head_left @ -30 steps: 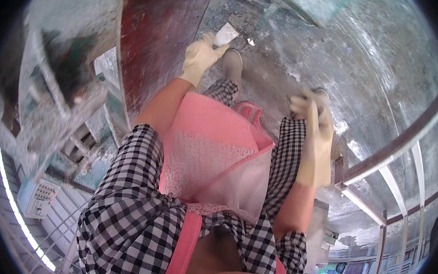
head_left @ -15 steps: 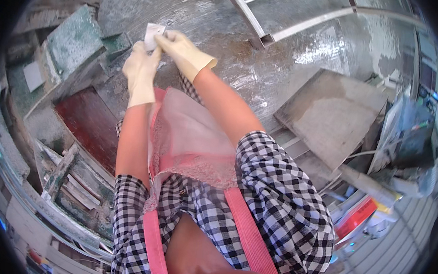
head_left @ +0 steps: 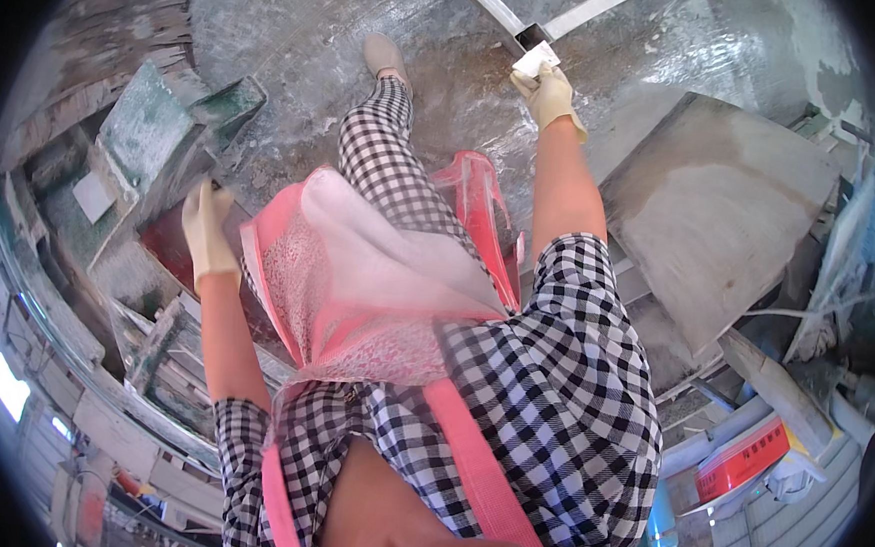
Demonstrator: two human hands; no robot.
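Pale square-tube metal frame, its corner the landmark; well apart, to its right and nearer the body, lies a red-faced package with dark printed characters, the only writing noticeable. Cream-gloved left hand, well left of the frame, is blurred, fingers partly curled, contents indeterminable; cream-gloved right hand, nearer the corner, pinches a small flat white piece just beyond its fingertips, before the corner, long axis and contact unclear.
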